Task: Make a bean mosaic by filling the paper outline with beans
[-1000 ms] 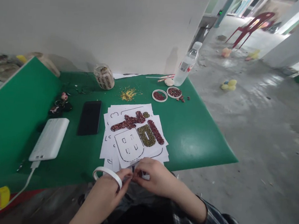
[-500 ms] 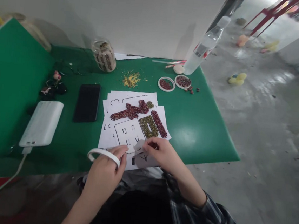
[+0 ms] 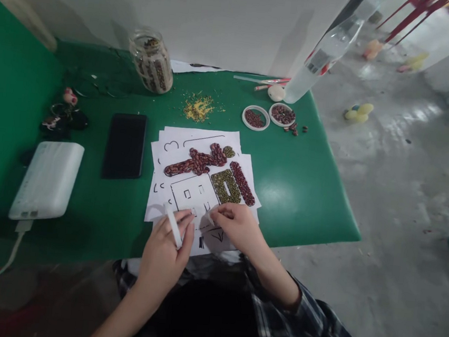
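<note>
My left hand (image 3: 169,242) is closed around a narrow white ring (image 3: 174,227), which looks like a roll of tape and is now seen nearly edge-on. It hovers over the lower left of a drawn paper sheet (image 3: 158,199). My right hand (image 3: 237,225) pinches at the sheet's lower middle, where a small pale piece (image 3: 209,217), perhaps tape, shows at the fingertips. Black outlines on the sheet are partly filled: dark red kidney beans (image 3: 197,161), green mung beans (image 3: 225,185) and small red beans (image 3: 242,183). One large outlined square near my hands has no beans in it.
Two white lids (image 3: 256,118) hold red beans, with loose beans beside them. Yellow crumbs (image 3: 198,108) lie behind the paper. Around it stand a glass jar (image 3: 151,63), a clear bottle (image 3: 324,59), a black phone (image 3: 124,146) and a white power bank (image 3: 47,180) with its cable.
The white ring in my left hand has turned from a wide oval to edge-on. My right hand has shifted slightly left, fingertips lower over the square. The view has tilted slightly.
</note>
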### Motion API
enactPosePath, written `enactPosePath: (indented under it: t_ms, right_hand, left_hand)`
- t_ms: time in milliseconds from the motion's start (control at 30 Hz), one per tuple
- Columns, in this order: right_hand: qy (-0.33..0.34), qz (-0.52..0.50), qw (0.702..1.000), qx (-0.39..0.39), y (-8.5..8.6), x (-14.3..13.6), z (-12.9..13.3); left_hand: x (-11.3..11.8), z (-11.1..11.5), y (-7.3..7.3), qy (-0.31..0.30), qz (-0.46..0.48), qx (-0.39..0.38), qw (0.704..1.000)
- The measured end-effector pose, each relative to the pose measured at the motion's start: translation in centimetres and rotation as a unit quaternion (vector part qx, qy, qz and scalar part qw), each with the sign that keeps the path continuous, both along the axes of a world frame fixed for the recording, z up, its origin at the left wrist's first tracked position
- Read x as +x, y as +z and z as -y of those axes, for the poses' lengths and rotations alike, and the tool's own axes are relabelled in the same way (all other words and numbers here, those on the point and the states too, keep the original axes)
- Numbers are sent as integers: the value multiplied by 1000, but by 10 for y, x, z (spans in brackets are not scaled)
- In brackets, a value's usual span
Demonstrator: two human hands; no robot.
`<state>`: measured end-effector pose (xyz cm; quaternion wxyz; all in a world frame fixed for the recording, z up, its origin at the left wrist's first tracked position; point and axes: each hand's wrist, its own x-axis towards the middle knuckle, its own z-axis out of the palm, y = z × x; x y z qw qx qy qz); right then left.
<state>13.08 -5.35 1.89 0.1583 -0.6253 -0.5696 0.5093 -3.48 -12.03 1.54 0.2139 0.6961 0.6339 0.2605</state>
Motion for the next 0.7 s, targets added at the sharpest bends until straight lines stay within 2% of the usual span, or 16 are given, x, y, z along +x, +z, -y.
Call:
enactPosePath:
  t_ms: [100,200,500,700]
  right_hand:
    - [5,7,1000,6,2,0,1]
    - [12,13,1000,5,2,1,1]
    - [45,25,999,-6,3,3,0]
    - [66,49,996,25,6,3,1]
  left_hand:
    - [-4,-5,-1,-7,31,-17,999]
    - [-5,-9,-4,-19,37,-1,999]
    - [-4,-13,-11,-26,8,11,1000]
    - [-3,-13,-13,-28,-5,23,999]
